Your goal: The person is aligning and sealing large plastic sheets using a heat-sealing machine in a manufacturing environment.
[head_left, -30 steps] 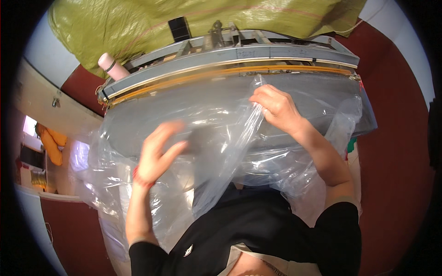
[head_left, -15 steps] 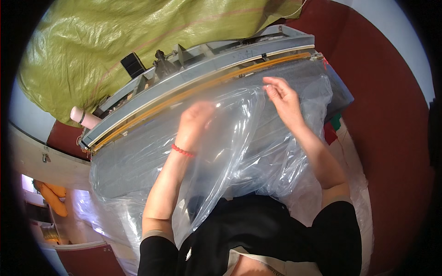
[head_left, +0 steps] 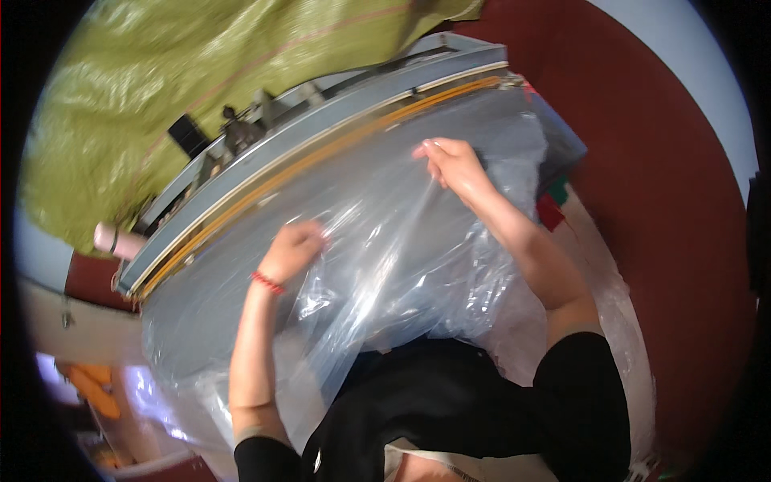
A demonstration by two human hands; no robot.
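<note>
Here, both hands reach forward to the near side of the grey metal frame (head_left: 321, 127). The right hand (head_left: 451, 167), closer to the frame, pinches the clear plastic film (head_left: 385, 269) between thumb and fingertips, its elbow bent outward. The left hand (head_left: 293, 247), farther left along the frame, is half curled and blurred; whether it grips film, I cannot tell. The film lies on the frame's near side, wrinkled and glinting, with a pulled-up fold slanting from the right hand, away from the frame.
</note>
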